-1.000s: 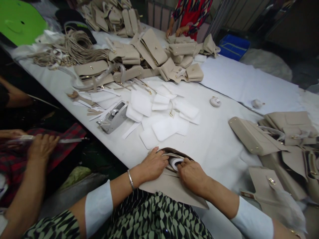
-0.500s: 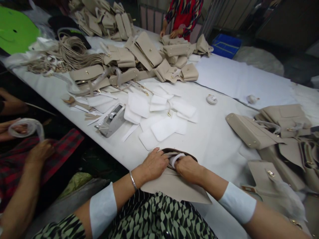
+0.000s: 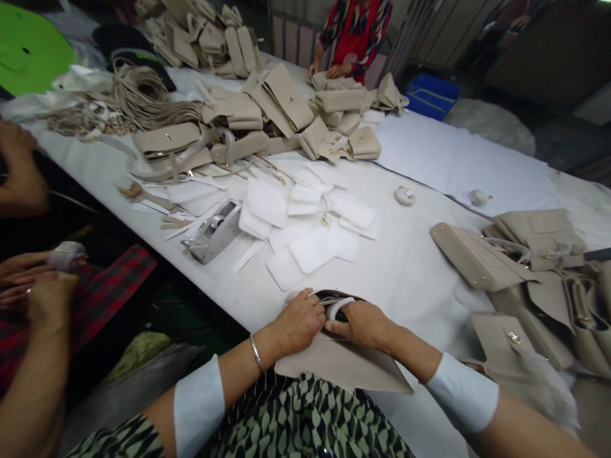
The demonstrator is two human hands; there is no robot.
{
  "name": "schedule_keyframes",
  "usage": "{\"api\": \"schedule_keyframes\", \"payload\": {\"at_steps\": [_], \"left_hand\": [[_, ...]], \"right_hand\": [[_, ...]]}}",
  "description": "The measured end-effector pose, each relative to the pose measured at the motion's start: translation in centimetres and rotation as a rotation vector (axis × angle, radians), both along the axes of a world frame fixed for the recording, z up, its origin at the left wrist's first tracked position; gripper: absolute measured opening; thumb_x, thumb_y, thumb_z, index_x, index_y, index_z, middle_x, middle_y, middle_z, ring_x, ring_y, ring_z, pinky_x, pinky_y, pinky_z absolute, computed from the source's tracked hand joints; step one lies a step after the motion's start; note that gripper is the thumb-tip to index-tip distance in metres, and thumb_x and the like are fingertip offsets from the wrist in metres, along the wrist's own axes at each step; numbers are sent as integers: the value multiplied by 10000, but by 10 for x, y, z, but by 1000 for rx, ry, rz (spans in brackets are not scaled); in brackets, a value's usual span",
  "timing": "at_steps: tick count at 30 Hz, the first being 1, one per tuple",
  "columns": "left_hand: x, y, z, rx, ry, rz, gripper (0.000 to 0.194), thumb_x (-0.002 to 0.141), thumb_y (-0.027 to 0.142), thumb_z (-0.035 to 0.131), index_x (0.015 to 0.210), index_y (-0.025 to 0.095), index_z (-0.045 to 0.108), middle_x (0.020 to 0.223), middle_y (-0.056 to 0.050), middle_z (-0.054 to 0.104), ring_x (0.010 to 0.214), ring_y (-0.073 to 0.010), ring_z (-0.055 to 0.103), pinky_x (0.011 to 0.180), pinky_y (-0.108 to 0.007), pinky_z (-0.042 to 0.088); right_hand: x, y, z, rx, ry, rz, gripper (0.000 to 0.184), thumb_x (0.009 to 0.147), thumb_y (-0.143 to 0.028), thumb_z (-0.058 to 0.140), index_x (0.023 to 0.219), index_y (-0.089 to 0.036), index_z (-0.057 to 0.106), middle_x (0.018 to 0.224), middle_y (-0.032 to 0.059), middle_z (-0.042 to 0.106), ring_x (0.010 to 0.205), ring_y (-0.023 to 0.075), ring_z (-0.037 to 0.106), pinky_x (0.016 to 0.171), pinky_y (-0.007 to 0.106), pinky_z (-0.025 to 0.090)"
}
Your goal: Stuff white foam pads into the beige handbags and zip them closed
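Observation:
A beige handbag (image 3: 334, 366) lies at the table's near edge against my body, its flap folded down toward me and its mouth open. My left hand (image 3: 298, 323) pinches the rim of the bag's mouth on the left, fingers closed over it. My right hand (image 3: 365, 326) reaches into the opening from the right, with its fingertips partly hidden inside. Its fingers close round a curved white roll (image 3: 338, 308), only the top of which shows. Just beyond the bag lie loose white foam sheets (image 3: 312, 247).
A grey tape dispenser (image 3: 217, 230) stands left of the sheets. Beige bags (image 3: 286, 102) are heaped at the back, with more bags (image 3: 477, 257) on the right. Two small wrapped rolls lie mid-table, including one roll (image 3: 405, 195). Co-workers' hands (image 3: 48, 286) are at left and far back.
My right hand has shifted slightly in the bag's mouth, its thumb now showing over the white roll. My left hand stays on the rim. The co-worker's hands at left have moved with their clear roll.

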State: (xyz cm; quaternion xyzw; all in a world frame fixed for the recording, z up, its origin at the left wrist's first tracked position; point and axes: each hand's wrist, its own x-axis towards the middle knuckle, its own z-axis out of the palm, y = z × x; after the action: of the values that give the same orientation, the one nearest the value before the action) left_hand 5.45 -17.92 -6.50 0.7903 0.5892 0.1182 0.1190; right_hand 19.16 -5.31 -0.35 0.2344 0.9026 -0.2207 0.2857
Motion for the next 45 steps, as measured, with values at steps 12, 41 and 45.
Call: {"api": "schedule_keyframes", "payload": {"at_steps": [12, 41, 45], "left_hand": [[2, 9, 15, 2, -33, 316, 103, 816, 168, 474, 878, 159, 556, 837, -62, 592, 824, -214, 519, 814, -396, 377], [2, 20, 21, -38, 139, 160, 122, 779, 103, 461, 774, 145, 575, 761, -85, 571, 793, -232, 509, 819, -416, 361], [3, 21, 18, -9, 132, 143, 121, 740, 81, 471, 750, 151, 569, 743, -76, 559, 781, -228, 497, 856, -417, 350]], "right_hand": [[-24, -21, -26, 112, -63, 12, 249, 819, -206, 453, 874, -101, 672, 862, 171, 686, 832, 232, 649, 729, 290, 470], [-5, -24, -42, -62, -8, 83, 394, 785, -68, 454, 1164, -88, 560, 1150, 171, 615, 1049, 216, 591, 862, 301, 464], [-10, -18, -51, -114, 2, 179, 290, 699, -63, 567, 968, -104, 666, 1029, 141, 676, 930, 231, 640, 814, 301, 500]]}}
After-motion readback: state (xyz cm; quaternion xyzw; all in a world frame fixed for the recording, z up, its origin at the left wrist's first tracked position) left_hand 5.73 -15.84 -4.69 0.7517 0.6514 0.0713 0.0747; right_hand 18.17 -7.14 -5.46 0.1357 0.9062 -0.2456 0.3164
